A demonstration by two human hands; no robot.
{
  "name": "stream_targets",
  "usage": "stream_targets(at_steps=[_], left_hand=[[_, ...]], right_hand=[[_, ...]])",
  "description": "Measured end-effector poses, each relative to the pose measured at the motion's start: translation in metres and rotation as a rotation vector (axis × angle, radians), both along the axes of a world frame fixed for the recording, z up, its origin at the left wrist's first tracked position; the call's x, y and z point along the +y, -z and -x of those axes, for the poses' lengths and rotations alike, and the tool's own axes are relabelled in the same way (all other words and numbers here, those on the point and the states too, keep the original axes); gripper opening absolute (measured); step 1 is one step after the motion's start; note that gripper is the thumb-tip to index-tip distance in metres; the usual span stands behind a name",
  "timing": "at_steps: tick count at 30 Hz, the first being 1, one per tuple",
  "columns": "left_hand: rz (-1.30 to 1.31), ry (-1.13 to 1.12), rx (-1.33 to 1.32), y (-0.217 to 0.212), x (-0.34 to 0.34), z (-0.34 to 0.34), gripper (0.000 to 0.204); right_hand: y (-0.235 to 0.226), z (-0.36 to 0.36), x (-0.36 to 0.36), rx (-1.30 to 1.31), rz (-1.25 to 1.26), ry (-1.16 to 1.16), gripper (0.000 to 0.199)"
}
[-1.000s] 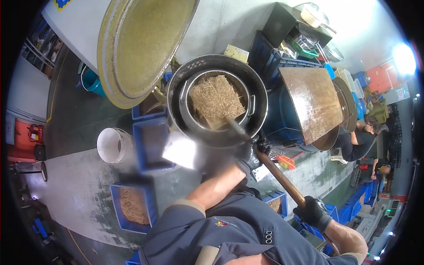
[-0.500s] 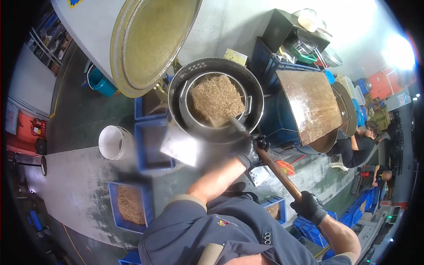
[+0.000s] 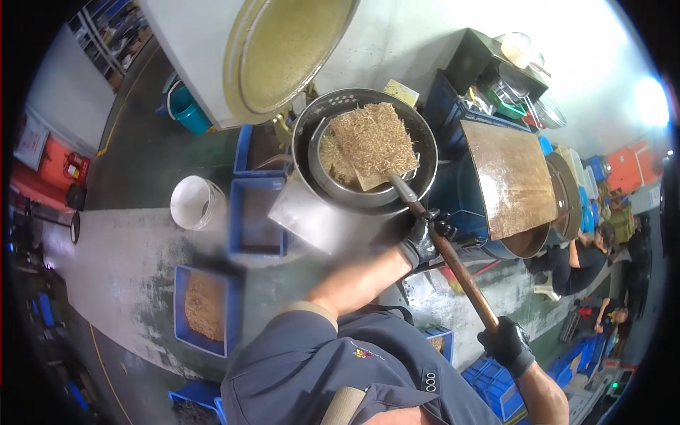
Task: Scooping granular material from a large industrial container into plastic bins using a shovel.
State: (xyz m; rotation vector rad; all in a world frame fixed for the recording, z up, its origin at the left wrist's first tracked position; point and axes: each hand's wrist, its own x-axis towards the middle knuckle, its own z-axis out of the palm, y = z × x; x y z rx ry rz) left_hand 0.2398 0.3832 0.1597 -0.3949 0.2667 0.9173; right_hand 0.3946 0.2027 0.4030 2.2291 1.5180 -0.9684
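Note:
Both gloved hands grip a wooden-handled shovel (image 3: 464, 275). My left hand (image 3: 423, 239) is closed round the shaft near the metal socket. Further down, my right hand (image 3: 508, 344) is wrapped round the handle near its end. On the shovel's blade lies a heap of brown, straw-like shredded material (image 3: 375, 138), held above a steel pot (image 3: 331, 185). More of that material shows inside the pot, left of the heap. The pot sits inside a larger steel drum (image 3: 300, 113) with holes along its far inner wall. The heap hides much of the pot's inside.
A large round lid (image 3: 287, 53) stands raised behind the drum. Blue crates (image 3: 232, 216) and a white bucket (image 3: 197, 204) are on the left. Right of the drum, a brown board (image 3: 511, 177) partly covers a blue barrel (image 3: 453, 188). A co-worker (image 3: 577, 258) sits at far right.
The loaded blade has shifted away from me and slightly right over the pot, uncovering material inside it. Both hands keep their grip on the shovel. The whole view has also shifted.

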Motion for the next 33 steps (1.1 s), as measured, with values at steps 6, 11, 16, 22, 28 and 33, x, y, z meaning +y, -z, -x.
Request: stream_targets(at_steps=[6,11,16,22,28,33], left_hand=[[-0.029,-0.200,0.016,-0.041,-0.044,-0.011,0.022],[-0.095,-0.442,-0.077,-0.030,-0.088,-0.001,0.019],[-0.239,-0.699,0.018,0.004,-0.152,0.055,0.018],[-0.043,-0.928,0.157,0.102,-0.252,0.168,0.012],[0.341,-1.031,0.408,0.164,-0.347,0.295,0.022],[0.484,-1.030,0.553,0.303,-0.463,0.423,0.011]], right_hand=[[-0.006,-0.056,-0.027,0.001,-0.111,-0.141,0.019],[-0.004,-0.069,-0.040,0.092,-0.096,-0.211,0.020],[0.057,-0.068,-0.037,0.196,-0.065,-0.472,0.024],[0.150,0.022,-0.034,0.310,-0.188,-1.064,0.033],[0.270,0.150,-0.061,0.440,0.128,-1.064,0.030],[0.316,0.326,-0.097,0.540,0.260,-1.388,0.031]])
